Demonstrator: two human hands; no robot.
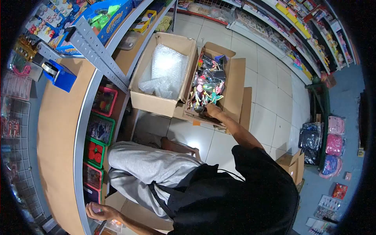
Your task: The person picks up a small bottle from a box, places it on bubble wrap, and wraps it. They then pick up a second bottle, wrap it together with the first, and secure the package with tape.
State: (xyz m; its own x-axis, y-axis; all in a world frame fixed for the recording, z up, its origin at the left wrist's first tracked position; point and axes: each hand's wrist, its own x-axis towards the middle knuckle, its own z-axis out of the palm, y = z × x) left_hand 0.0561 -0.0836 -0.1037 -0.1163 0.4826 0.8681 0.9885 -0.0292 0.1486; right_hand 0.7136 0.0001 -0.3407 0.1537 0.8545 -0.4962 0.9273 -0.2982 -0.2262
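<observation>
My right hand [212,111] reaches into the near end of an open cardboard box [236,84] on the floor. That box holds many small colourful items in clear plastic packets [205,84]. The right fingers are bent down among the packets, and what they grip is hidden. Low on the left, my left hand [100,212] is beside the metal edge of the shelf [81,156]. Its fingers are curled closed, and anything inside them is too small to name.
Beside the packets, another cardboard box [153,102] contains bubble wrap [166,66]. Green and red plastic baskets [102,129] line the lower shelf at my left. A tape dispenser [58,76] sits on the shelf top. Stocked shelves [270,37] run along the far side of the tiled floor.
</observation>
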